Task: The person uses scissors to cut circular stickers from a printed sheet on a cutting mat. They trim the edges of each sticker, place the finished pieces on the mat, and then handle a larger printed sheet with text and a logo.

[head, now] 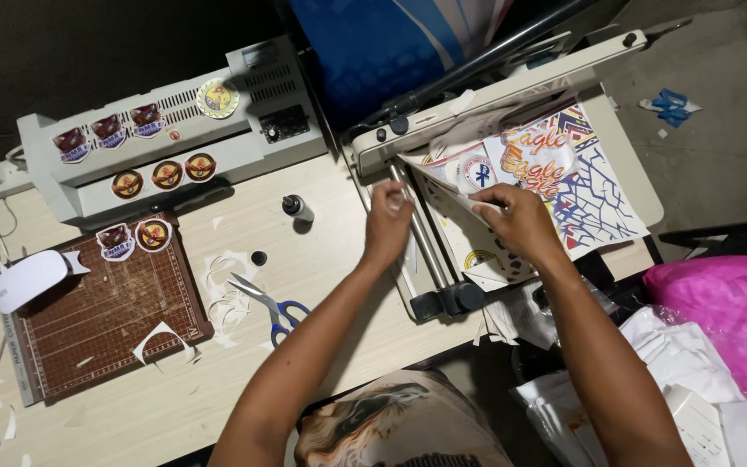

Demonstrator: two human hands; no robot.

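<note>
From above, looking down over the person's arms, both hands are at the paper trimmer point(443, 259) that sits on the right part of the pale wooden tabletop point(322, 259). The left hand point(388, 223) is raised over the trimmer's rail, its fingers pinched together on the near edge of a printed sticker sheet point(555, 173). The right hand point(520, 220) lies flat on that same sheet, fingers spread a little and pressing it down, the fingertips closing on a lifted fold of the paper. The sheet itself, covered in round badges and bright red, blue and yellow lettering, rests on the trimmer's bed, spreading away to the right beyond the hands.

Left of the hands, a small dark-capped bottle point(296, 207) stands on the tabletop, with a black cap point(258, 258) lying near it. Blue-handled scissors point(271, 304) lie open among white paper scraps point(222, 290). Further left is a brown cutting mat point(101, 311) with two round stickers point(136, 238) on its top edge and a white device point(28, 278) at its corner. Behind it stands a grey laminator point(175, 130), with more cut stickers set along its top. A pink bundle point(728, 311) lies at the far right.
</note>
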